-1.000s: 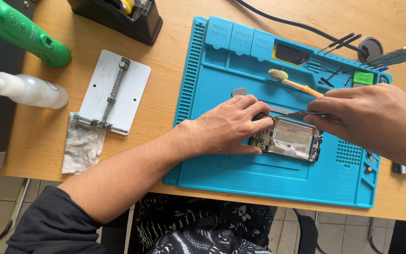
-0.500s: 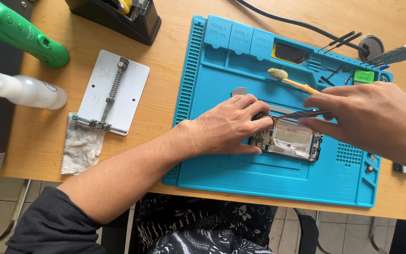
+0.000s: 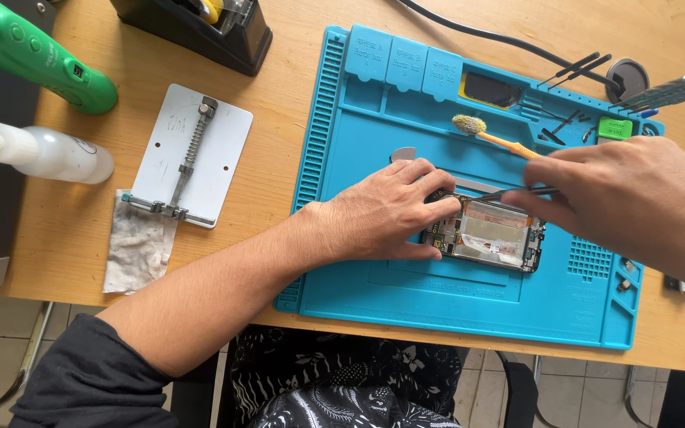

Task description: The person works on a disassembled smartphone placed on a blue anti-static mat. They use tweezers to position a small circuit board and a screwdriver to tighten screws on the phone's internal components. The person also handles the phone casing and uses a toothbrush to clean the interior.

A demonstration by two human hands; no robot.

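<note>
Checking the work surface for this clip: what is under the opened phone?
The opened phone lies flat on the blue repair mat, which rests on the wooden table. The left hand covers its left end, so anything beneath there is hidden.

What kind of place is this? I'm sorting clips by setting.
Likely a phone-repair bench: an opened phone lies on a blue repair mat, beside a metal board holder.

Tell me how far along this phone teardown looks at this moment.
Done: the phone lies opened on the blue mat, its board and inner parts exposed. In hand: the left hand steadies its left end while the right hand works tweezers at the top edge. Left: the internals all appear seated; loose screws sit in the mat's side slots.
</note>
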